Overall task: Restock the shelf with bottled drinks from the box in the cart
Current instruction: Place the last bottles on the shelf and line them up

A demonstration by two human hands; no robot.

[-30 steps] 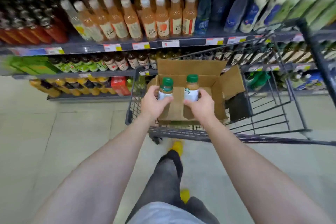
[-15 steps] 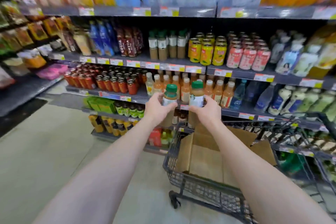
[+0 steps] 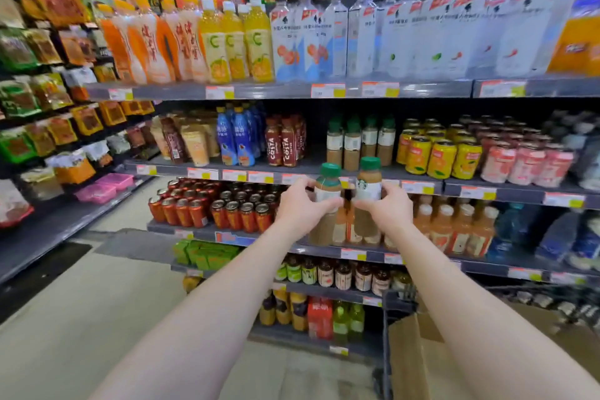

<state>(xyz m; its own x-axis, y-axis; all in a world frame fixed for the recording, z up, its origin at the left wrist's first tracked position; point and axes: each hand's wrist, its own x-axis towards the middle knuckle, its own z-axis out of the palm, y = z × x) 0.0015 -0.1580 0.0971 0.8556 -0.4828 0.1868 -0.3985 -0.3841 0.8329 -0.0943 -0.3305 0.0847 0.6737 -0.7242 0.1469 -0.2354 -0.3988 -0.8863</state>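
My left hand (image 3: 300,206) grips a brown coffee bottle with a green cap (image 3: 326,195). My right hand (image 3: 388,208) grips a second one, with a white label (image 3: 368,187). Both bottles are upright, side by side, held out in front of the shelving, just below the shelf (image 3: 305,169) where a row of matching green-capped bottles (image 3: 360,143) stands. The cardboard box (image 3: 418,357) sits in the cart (image 3: 386,344) at the lower right, partly hidden by my right arm.
Red Costa bottles (image 3: 285,144) stand left of the matching row, yellow cans (image 3: 435,153) to its right. Red cans (image 3: 214,208) and orange bottles (image 3: 454,227) fill the shelf below. Snack racks (image 3: 48,114) line the left. Pale floor (image 3: 97,302) lies at the lower left.
Both hands lifted the two bottles out of the box in the cart and raised them toward the shelf with the green-capped row. The view tilted up from the cart to the shelves.
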